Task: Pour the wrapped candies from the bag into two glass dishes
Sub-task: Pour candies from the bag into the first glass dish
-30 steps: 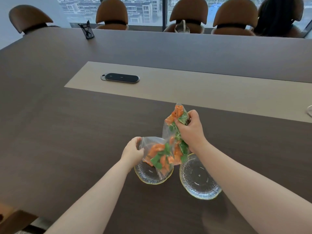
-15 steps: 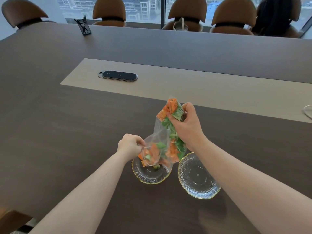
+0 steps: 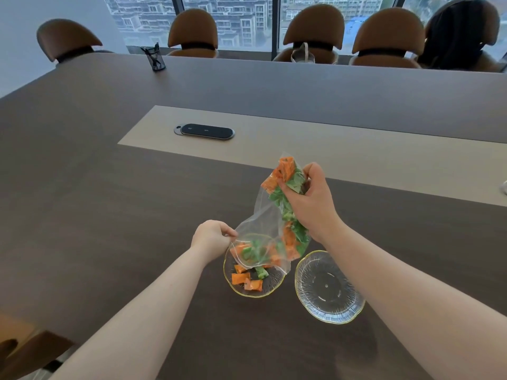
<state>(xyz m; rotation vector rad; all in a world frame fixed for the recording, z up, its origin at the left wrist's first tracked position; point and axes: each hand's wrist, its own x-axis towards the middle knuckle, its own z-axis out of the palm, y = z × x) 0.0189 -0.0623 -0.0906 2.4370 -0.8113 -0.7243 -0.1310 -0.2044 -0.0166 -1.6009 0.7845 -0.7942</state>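
Since half a second ago several candies have dropped out of the bag's mouth, so a few orange pieces and a green one (image 3: 261, 272) now lie loose in the left dish (image 3: 241, 293), which before held almost nothing clear of the plastic. My right hand (image 3: 310, 204) has lifted the closed bottom end of the bag (image 3: 263, 218) a little higher, and the plastic stretches in a steeper slope down toward my left hand (image 3: 212, 235). That right hand is closed in a fist around the bunched upper end, squeezing orange and green wrapped candies (image 3: 286, 171) through the film. My left hand is curled nearly closed, thumb and fingertips pinching the rim of the bag's open mouth and holding it just over the far edge of the left dish. More candies sit inside the mouth, above the dish. The right dish (image 3: 354, 311) stands just beside the left one, not touching it, with nothing in it. Both dishes sit on the dark table (image 3: 109, 215) toward its near edge, in front of the pale strip (image 3: 356, 160) that runs across its middle.
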